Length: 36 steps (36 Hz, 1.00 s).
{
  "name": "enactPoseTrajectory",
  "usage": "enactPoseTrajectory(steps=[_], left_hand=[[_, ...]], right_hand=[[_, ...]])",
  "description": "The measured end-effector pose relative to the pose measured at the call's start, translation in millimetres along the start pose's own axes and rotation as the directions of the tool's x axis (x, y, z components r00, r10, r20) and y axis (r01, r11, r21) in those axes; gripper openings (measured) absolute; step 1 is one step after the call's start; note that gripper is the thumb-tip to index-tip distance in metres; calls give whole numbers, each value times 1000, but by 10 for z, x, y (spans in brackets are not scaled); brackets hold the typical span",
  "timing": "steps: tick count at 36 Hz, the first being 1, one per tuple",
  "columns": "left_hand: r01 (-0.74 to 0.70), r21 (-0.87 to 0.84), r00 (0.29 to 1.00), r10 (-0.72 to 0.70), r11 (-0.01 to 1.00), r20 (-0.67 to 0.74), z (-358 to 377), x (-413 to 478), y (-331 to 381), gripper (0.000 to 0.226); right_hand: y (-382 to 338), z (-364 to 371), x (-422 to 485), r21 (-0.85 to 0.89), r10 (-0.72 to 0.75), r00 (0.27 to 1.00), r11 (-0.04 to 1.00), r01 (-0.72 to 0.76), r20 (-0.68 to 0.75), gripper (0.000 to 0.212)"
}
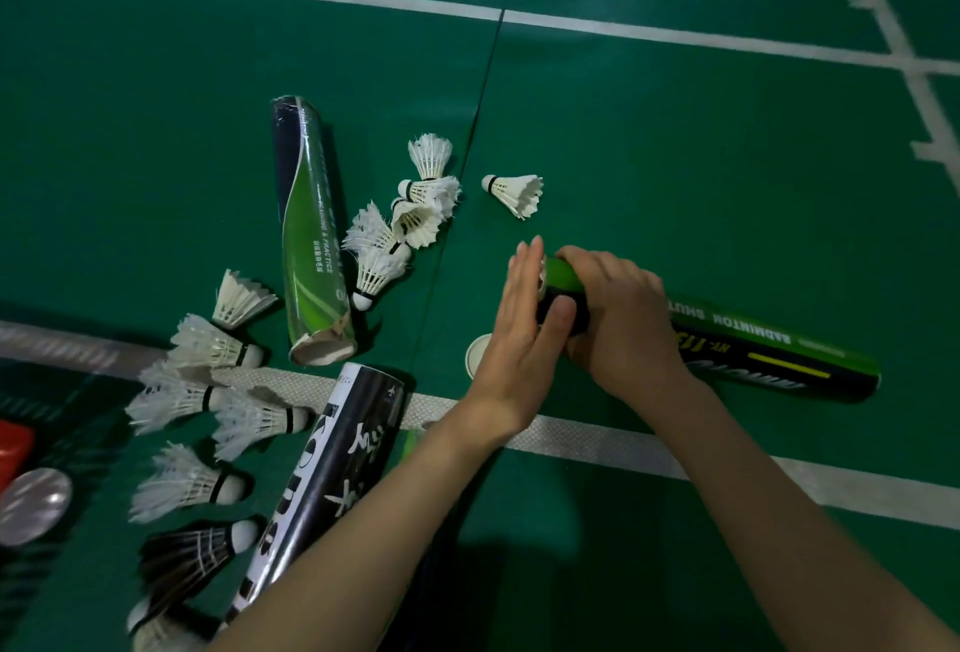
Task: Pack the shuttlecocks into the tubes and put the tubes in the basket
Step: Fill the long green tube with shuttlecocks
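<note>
**Flat palm pressing at the mouth of the green-and-black tube**

Nearest the camera, left of the green-and-black tube (769, 345), a black-and-white tube (332, 469) is lying slantwise on the floor (701, 158). A black shuttlecock (197, 553) and a spread of white shuttlecocks (208, 391) are lying farther left of it. A red thing (13, 449) and a silvery round thing (31, 506) are showing at the frame's left edge. A white court line (597, 438) is running just on the near side of the green-and-black tube, under both forearms.

The green-and-black tube is lying on the floor. The right grip (618, 319) is clamping around its left, open end with curled fingers. The left grip (519, 334) is standing flat against that mouth, fingers straight and together. White feathers of a shuttlecock (542, 277) are peeking out between palm and rim. A white cap (478, 355) is lying just beside the mouth, partly hidden by the left grip.

Beyond the mouth, a lone shuttlecock (514, 194) is lying near. A cluster of shuttlecocks (410, 215) and a green-and-white tube (311, 230) are lying farther left. Behind and to the right of the green-and-black tube, open green floor is stretching to the far court lines (675, 35).
</note>
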<state>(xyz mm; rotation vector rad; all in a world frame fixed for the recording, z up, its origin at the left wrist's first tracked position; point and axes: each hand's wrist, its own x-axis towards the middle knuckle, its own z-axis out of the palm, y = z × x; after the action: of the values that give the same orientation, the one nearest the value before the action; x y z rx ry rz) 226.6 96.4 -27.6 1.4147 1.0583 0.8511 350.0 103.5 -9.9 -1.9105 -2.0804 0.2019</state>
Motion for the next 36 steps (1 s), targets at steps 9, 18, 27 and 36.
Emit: enactPoseTrajectory(steps=[9, 18, 27, 36], left_hand=[[239, 5, 965, -237, 971, -114, -211, 522, -23, 64], [269, 719, 937, -348, 641, -40, -343, 1418, -369, 62], [164, 965, 933, -351, 206, -84, -252, 1868, -481, 73], [-17, 847, 989, 136, 531, -65, -304, 1612, -403, 16]], right_hand=[[428, 292, 309, -149, 112, 990, 984, -98, 90, 72], [731, 591, 519, -221, 248, 931, 956, -191, 269, 67], [787, 675, 532, -211, 238, 930, 960, -182, 280, 70], [783, 717, 486, -230, 223, 948, 958, -170, 229, 69]])
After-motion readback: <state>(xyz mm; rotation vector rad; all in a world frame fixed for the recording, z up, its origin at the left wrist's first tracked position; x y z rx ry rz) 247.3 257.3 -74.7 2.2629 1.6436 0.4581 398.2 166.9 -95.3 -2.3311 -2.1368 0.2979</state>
